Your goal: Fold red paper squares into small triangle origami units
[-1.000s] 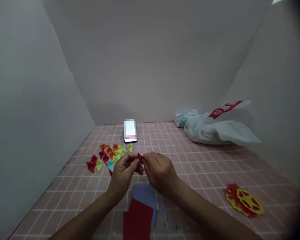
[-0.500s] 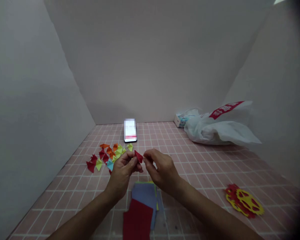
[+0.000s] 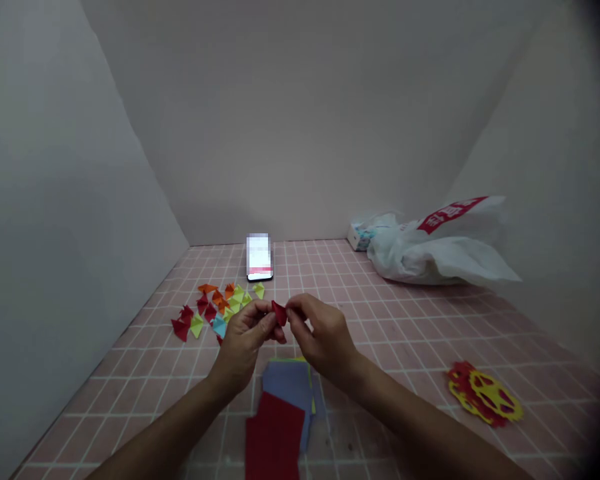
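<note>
Head view, frame centre: left hand (image 3: 243,343) and right hand (image 3: 327,337) pinch red folded paper (image 3: 279,314). Uneven pulling could tear it.

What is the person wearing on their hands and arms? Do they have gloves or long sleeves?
No gloves! The left hand and right hand are bare. No sleeves show on the left forearm or right forearm either, and I can't see a watch or bracelet.
</note>
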Motion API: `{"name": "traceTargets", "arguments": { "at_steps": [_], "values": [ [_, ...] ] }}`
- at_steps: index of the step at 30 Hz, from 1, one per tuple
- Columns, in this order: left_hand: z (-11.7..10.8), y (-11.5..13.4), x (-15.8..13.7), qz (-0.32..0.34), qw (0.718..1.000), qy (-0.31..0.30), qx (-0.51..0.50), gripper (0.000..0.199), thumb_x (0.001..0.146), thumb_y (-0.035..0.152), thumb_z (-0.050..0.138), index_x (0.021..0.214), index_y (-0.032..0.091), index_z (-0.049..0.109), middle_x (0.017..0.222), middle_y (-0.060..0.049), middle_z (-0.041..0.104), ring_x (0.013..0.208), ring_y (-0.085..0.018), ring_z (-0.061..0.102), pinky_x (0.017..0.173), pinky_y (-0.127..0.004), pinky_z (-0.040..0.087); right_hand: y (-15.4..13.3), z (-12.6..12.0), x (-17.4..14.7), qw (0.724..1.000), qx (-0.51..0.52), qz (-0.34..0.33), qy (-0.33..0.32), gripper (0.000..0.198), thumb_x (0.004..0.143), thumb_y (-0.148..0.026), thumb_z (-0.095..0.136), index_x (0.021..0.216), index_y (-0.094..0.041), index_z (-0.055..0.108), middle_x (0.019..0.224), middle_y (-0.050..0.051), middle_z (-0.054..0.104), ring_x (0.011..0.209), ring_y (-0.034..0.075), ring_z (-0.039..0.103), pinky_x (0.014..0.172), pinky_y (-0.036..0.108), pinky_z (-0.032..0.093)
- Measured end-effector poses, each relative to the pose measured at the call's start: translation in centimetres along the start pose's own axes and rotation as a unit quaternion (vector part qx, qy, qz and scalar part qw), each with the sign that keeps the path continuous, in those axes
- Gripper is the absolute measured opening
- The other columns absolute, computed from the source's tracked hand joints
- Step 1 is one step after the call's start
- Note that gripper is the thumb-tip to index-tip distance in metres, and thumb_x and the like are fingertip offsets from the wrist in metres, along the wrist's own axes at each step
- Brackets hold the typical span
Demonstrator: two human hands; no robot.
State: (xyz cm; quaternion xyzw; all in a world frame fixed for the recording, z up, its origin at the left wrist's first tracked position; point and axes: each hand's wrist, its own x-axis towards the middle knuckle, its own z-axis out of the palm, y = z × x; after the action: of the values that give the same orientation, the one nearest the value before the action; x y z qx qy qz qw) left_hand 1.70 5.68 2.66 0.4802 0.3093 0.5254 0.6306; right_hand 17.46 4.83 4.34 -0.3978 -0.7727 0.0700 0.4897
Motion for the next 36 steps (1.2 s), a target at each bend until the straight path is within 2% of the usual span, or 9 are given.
{"name": "traceTargets", "arguments": {
  "at_steps": [4,10,15,19,22,26,29,31,36],
  "values": [
    [0.0,0.0,-0.1,-0.005,1.0,0.0,0.005,0.013,0.082,0.029,0.074,0.084,0.017,0.068,0.065,0.002,0.066,0.059,-0.008,0.062,0.06,-0.018,0.052,-0.5,0.1,0.0,0.992,0.066,0.106,0.002,0.01,0.09,-0.011,0.05,0.084,-0.019,0.052,0.069,0.0,0.059,0.059,0.013,0.056,0.057,0.024,0.04],
    [0.0,-0.1,0.0,0.021,0.999,0.042,0.011,0.014,0.079,0.027,0.076,0.083,0.017,0.067,0.071,0.002,0.068,0.062,-0.01,0.065,0.065,-0.024,0.057,-1.3,0.6,-0.4,0.989,0.108,0.098,-0.019,0.011,0.089,-0.011,0.049,0.089,-0.018,0.056,0.077,0.002,0.063,0.066,0.014,0.059,0.062,0.025,0.044],
    [0.1,0.2,0.1,0.076,0.993,0.061,0.068,0.009,0.078,0.023,0.075,0.081,0.017,0.068,0.073,0.002,0.066,0.064,-0.011,0.064,0.063,-0.022,0.055,-1.6,0.4,-0.1,0.947,0.25,0.196,-0.051,0.004,0.088,-0.018,0.055,0.091,-0.018,0.058,0.077,0.002,0.066,0.064,0.013,0.06,0.058,0.024,0.047],
    [0.0,0.3,0.1,0.11,0.984,0.052,0.133,0.004,0.082,0.021,0.069,0.081,0.018,0.068,0.075,0.002,0.064,0.066,-0.011,0.062,0.063,-0.022,0.053,-1.4,0.4,0.1,0.928,0.276,0.241,-0.065,0.002,0.085,-0.019,0.059,0.084,-0.019,0.057,0.068,-0.002,0.06,0.056,0.011,0.053,0.053,0.022,0.043],
    [-0.1,0.3,-0.2,0.137,0.97,0.043,0.197,0.006,0.086,0.02,0.064,0.082,0.019,0.067,0.077,0.001,0.062,0.068,-0.012,0.061,0.063,-0.023,0.052,-1.4,0.5,0.0,0.936,0.259,0.232,-0.055,0.007,0.085,-0.017,0.06,0.08,-0.019,0.055,0.07,-0.001,0.06,0.061,0.012,0.055,0.058,0.024,0.045],
    [-0.2,0.3,-0.5,0.191,0.932,0.065,0.301,0.006,0.087,0.018,0.063,0.083,0.019,0.068,0.08,-0.001,0.063,0.073,-0.014,0.06,0.068,-0.024,0.049,-1.6,0.6,-0.2,0.974,0.168,0.15,-0.037,0.01,0.085,-0.012,0.056,0.077,-0.019,0.055,0.074,0.001,0.061,0.068,0.014,0.056,0.063,0.027,0.044],
    [-0.2,0.3,-0.5,0.227,0.907,0.077,0.347,0.005,0.086,0.016,0.064,0.083,0.02,0.067,0.08,-0.001,0.063,0.074,-0.015,0.06,0.069,-0.025,0.047,-1.7,0.5,-0.2,0.985,0.139,0.102,-0.021,0.013,0.087,-0.013,0.054,0.074,-0.018,0.055,0.076,0.002,0.058,0.07,0.015,0.055,0.065,0.028,0.043],
    [-0.2,0.2,-0.5,0.238,0.902,0.068,0.354,0.005,0.087,0.017,0.063,0.085,0.02,0.066,0.079,-0.001,0.062,0.072,-0.014,0.06,0.066,-0.024,0.047,-1.6,0.5,-0.1,0.976,0.179,0.121,-0.035,0.016,0.09,-0.015,0.051,0.075,-0.018,0.056,0.072,0.001,0.056,0.064,0.013,0.054,0.061,0.026,0.043],
    [-0.3,0.2,-0.6,0.255,0.884,0.058,0.387,0.006,0.09,0.017,0.061,0.087,0.02,0.065,0.079,-0.001,0.062,0.071,-0.015,0.061,0.066,-0.026,0.048,-1.3,0.7,-0.1,0.917,0.319,0.235,-0.051,0.008,0.089,-0.019,0.053,0.083,-0.019,0.057,0.071,-0.003,0.057,0.049,0.008,0.049,0.048,0.021,0.04]
  ]
}}
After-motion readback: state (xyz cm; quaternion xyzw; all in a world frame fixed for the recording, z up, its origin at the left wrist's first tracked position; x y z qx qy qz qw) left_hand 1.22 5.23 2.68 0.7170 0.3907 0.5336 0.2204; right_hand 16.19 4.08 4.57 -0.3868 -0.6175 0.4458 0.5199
